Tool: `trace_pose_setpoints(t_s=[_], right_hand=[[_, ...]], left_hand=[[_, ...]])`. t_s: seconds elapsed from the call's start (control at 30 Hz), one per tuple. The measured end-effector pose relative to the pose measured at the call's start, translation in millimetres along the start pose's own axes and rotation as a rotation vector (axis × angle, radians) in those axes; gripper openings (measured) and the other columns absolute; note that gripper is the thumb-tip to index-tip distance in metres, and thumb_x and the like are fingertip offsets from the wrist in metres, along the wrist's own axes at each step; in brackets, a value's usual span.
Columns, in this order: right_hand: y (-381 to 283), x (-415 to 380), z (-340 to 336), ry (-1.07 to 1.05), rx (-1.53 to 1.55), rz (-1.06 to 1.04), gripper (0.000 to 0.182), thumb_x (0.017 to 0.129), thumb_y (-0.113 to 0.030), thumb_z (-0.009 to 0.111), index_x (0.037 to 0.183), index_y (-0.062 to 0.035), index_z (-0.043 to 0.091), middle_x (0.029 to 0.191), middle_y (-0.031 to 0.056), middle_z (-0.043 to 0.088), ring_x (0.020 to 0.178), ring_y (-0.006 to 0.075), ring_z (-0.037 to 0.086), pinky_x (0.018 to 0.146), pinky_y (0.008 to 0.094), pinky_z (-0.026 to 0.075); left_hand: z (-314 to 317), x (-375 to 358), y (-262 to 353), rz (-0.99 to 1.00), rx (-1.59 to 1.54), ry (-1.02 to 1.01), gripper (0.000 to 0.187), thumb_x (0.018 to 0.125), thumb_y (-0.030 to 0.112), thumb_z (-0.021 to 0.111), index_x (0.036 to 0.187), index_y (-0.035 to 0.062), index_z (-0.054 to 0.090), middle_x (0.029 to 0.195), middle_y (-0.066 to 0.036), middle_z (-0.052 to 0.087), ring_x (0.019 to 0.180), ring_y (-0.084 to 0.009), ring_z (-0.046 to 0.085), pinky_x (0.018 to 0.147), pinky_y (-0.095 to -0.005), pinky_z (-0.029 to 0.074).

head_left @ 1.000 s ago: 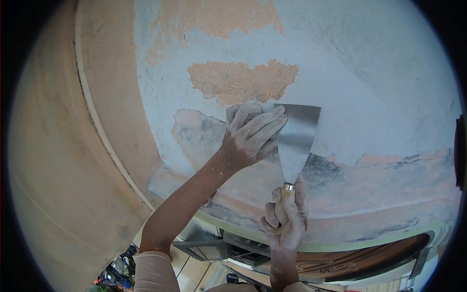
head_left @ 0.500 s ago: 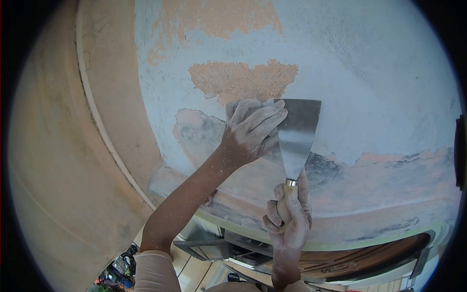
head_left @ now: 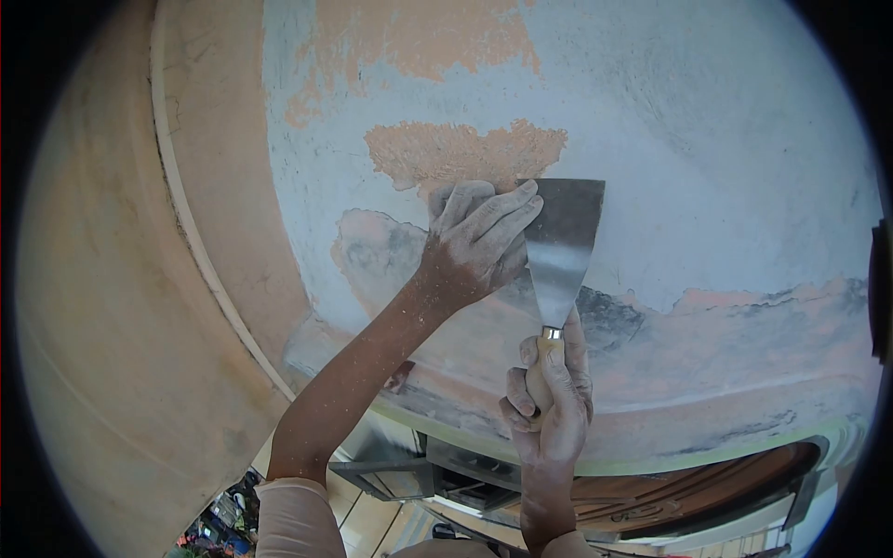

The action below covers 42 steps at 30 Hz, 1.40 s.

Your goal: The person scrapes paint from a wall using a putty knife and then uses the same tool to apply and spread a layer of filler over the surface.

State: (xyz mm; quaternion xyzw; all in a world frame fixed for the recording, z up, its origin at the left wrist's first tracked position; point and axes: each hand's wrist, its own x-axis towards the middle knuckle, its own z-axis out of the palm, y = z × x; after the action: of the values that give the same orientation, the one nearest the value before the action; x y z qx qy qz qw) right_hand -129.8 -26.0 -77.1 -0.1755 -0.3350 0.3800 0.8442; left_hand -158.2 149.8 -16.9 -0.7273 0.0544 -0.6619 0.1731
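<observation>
My right hand [head_left: 555, 400] is wrapped around the wooden handle of a putty knife [head_left: 561, 237]. The knife stands upright, its wide metal blade pointing up in front of the wall. At the blade's upper left side, my left hand [head_left: 474, 237] has its fingers stretched out, two fingertips overlapping the blade's edge. What lies under the left palm is hidden. Both hands are coated in pale dust. Just above the left hand is a rough peach patch [head_left: 465, 152] of wall where the white coat is absent.
White-coated wall [head_left: 707, 186] surrounds the hands, with a peeling grey and pink band [head_left: 726, 339] lower down. A raised trim strip [head_left: 186, 209] runs down the left. Below are a carved wooden panel [head_left: 670, 488], an open window frame [head_left: 386, 481] and assorted clutter [head_left: 223, 521].
The putty knife and my right hand have moved slightly up and to the left. My left hand has shifted slightly, its fingertips still at the blade's edge.
</observation>
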Motion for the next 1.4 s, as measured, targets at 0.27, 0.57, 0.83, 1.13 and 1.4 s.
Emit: trace_pose_setpoints(t_s=[0.27, 0.57, 0.83, 1.13, 1.4], right_hand=[[-0.7, -2.2, -1.8, -0.018, 0.018, 0.014, 0.051, 0.094, -0.006, 0.040, 0.142, -0.0102, 0.023, 0.092, 0.0062, 0.052, 0.049, 0.0036, 0.039, 0.035, 0.0158, 0.030], [3.4, -6.9, -4.1, 0.001, -0.030, 0.017, 0.051, 0.094, -0.008, 0.037, 0.142, -0.0117, 0.020, 0.091, 0.0062, 0.047, 0.046, 0.0039, 0.037, 0.032, 0.0142, 0.031], [8.1, -12.5, -13.5, 0.016, -0.035, 0.021, 0.051, 0.094, -0.008, 0.041, 0.141, -0.0101, 0.023, 0.089, 0.0056, 0.050, 0.047, 0.0033, 0.038, 0.034, 0.0148, 0.030], [13.2, -6.6, -12.5, -0.022, -0.039, -0.009, 0.051, 0.093, -0.008, 0.044, 0.141, -0.0070, 0.024, 0.087, 0.0045, 0.051, 0.047, 0.0023, 0.039, 0.035, 0.0153, 0.030], [17.1, -2.7, -13.0, -0.025, -0.032, -0.017, 0.052, 0.093, -0.008, 0.045, 0.141, -0.0064, 0.023, 0.087, 0.0061, 0.051, 0.048, 0.0030, 0.039, 0.036, 0.0150, 0.030]], left_hand=[[1.3, 1.1, -3.4, -0.004, -0.001, 0.020, 0.043, 0.062, 0.005, 0.065, 0.105, 0.0061, 0.061, 0.111, -0.004, 0.061, 0.086, -0.0235, 0.053, 0.079, -0.0361, 0.038], [-0.9, -4.1, 6.3, -0.050, -0.009, 0.001, 0.043, 0.061, 0.000, 0.061, 0.104, 0.0057, 0.061, 0.110, -0.006, 0.062, 0.087, -0.0246, 0.054, 0.080, -0.0356, 0.039], [3.9, -16.4, 10.9, -0.043, 0.016, 0.025, 0.040, 0.064, 0.006, 0.064, 0.104, 0.0072, 0.062, 0.108, -0.003, 0.062, 0.087, -0.0222, 0.053, 0.080, -0.0370, 0.036], [1.3, -18.3, 9.9, -0.054, 0.030, 0.026, 0.040, 0.063, 0.001, 0.063, 0.103, 0.0060, 0.062, 0.110, -0.004, 0.062, 0.086, -0.0229, 0.054, 0.079, -0.0339, 0.038], [-1.3, -14.0, 10.1, -0.087, 0.022, 0.023, 0.036, 0.066, 0.003, 0.064, 0.101, 0.0047, 0.063, 0.109, -0.009, 0.063, 0.091, -0.0242, 0.056, 0.082, -0.0349, 0.041]])
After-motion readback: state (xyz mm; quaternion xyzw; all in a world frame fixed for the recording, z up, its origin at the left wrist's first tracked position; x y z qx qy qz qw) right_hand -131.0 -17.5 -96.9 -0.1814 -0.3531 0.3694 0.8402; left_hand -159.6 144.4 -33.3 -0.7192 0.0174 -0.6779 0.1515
